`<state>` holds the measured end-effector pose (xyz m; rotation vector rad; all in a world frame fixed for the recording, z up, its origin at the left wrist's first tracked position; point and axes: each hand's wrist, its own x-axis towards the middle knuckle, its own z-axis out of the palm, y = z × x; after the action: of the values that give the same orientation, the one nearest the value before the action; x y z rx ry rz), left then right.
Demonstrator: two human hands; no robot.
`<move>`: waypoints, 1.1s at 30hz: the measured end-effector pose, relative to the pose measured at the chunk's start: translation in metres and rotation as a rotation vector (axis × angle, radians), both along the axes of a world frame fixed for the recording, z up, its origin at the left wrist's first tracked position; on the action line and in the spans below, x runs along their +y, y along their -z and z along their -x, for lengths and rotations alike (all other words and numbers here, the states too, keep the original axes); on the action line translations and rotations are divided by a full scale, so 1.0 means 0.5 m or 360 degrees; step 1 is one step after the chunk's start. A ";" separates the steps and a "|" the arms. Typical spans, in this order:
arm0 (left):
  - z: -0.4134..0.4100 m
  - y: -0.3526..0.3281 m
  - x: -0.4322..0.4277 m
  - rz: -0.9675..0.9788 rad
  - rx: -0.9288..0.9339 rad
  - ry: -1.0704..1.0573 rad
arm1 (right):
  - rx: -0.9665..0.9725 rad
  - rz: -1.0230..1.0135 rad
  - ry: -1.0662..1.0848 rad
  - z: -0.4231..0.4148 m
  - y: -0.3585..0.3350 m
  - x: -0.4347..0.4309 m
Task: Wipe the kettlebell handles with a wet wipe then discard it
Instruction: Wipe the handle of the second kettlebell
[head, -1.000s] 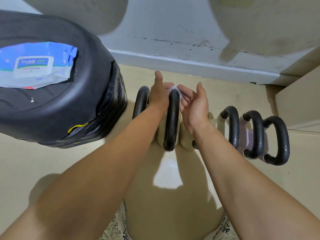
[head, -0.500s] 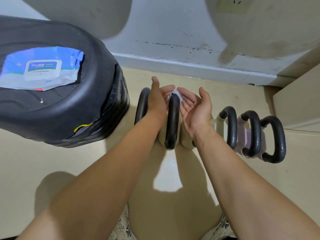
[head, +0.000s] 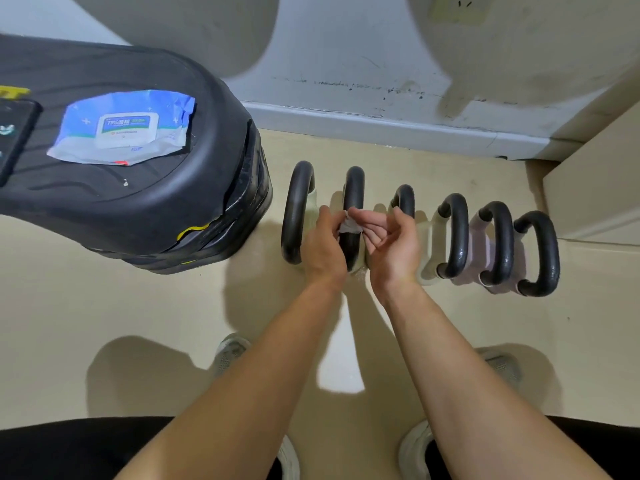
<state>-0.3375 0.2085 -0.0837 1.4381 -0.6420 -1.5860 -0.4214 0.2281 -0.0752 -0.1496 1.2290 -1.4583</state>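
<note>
Head view: the wipe (head: 349, 226) is being pinched between left hand (head: 323, 245) and right hand (head: 393, 245), now lifted off the handle (head: 354, 188); it is probably being refolded for the next.

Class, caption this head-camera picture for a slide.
Left hand and right hand hold a wipe at a kettlebell handle.

blue packet (head: 121, 128) lies flat on the black case (head: 166, 216).
</note>
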 end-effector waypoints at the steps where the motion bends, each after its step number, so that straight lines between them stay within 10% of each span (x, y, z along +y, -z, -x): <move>1: 0.001 -0.003 0.002 0.0004 -0.0002 0.0011 | -0.0003 0.0017 -0.0005 -0.002 -0.002 0.002; 25: 0.039 -0.025 -0.179 -0.0140 -0.0044 0.0202 | -0.0004 -0.0042 -0.0024 0.046 0.022 -0.165; 33: -0.015 0.012 -0.007 0.0310 -0.0806 0.0310 | -0.0084 0.0001 0.0074 0.003 0.016 -0.021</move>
<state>-0.3300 0.2049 -0.0899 1.6762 -1.2270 -1.2551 -0.4229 0.2178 -0.0831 -0.0832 1.1959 -1.4937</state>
